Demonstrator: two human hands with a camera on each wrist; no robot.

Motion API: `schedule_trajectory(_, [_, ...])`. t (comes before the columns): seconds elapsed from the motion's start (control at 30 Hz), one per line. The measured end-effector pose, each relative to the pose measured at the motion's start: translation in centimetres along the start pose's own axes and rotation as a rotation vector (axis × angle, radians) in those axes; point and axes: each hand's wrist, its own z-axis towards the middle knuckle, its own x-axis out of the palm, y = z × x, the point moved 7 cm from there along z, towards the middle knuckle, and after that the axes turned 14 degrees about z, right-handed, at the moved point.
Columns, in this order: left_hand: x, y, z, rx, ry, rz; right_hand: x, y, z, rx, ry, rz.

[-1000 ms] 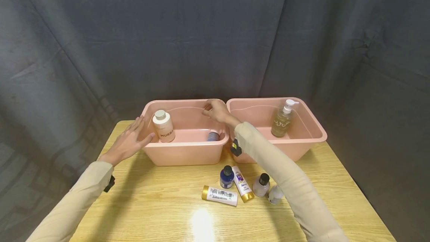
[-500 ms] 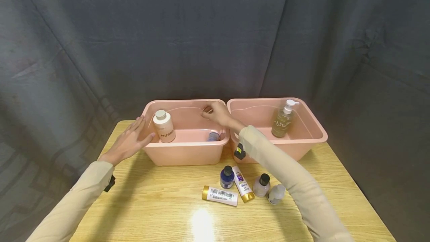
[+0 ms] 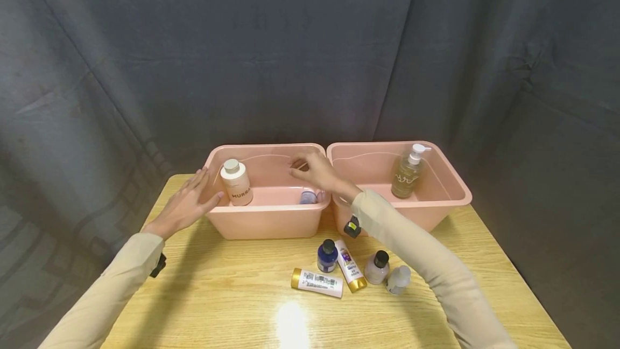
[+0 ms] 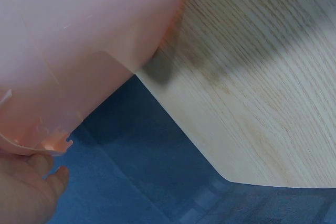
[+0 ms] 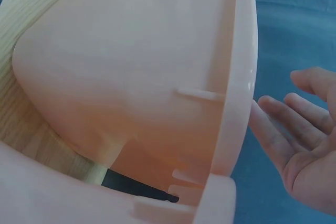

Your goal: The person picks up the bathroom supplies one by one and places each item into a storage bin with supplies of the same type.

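Note:
My left hand (image 3: 186,202) rests on the left rim of the left pink plastic bin (image 3: 271,224), fingers mostly straight. Above that bin's right end hovers my right hand (image 3: 316,170); its fingers are loosely bent, with nothing between them in the head or right wrist view. Below it, a small container with a blue-grey label (image 3: 308,197) lies on the bin floor, partly hidden by the front wall. A white bottle (image 3: 236,183) with a pale cap stands inside at the left.
The right pink bin (image 3: 438,210) holds a pump bottle (image 3: 407,176). In front lie two gold-capped tubes, one sideways (image 3: 317,282). Beside them stand a dark blue bottle (image 3: 327,257), a black-capped bottle (image 3: 377,269) and a small whitish bottle (image 3: 398,280). A dark curtain (image 3: 310,58) hangs behind.
My right hand has shifted slightly down and towards me, with its thumb and fingers a little further apart. The right forearm has swung slightly right. My left hand has stayed put.

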Motion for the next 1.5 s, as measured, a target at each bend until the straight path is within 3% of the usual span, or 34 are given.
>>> schedule_trajectory(0.27, [0.0, 0.1, -0.1, 0.000, -0.003, -0.004, -0.1, 0.2, -1.0, 0.040, 0.002, -0.018])
schedule_trajectory(0.53, [-0.2, 0.1, -0.1, -0.001, -0.003, -0.007, -0.3, 0.1, -2.3, 0.073, -0.005, 0.070])
schedule_trajectory(1.27, [-0.1, 0.3, -0.1, 0.000, -0.013, -0.002, -0.3, 1.7, -4.2, -0.074, 0.035, 0.053])
schedule_trajectory(1.5, [-0.2, 0.2, -0.1, 0.002, -0.012, -0.004, -0.3, 1.8, -5.0, -0.056, 0.044, 0.058])
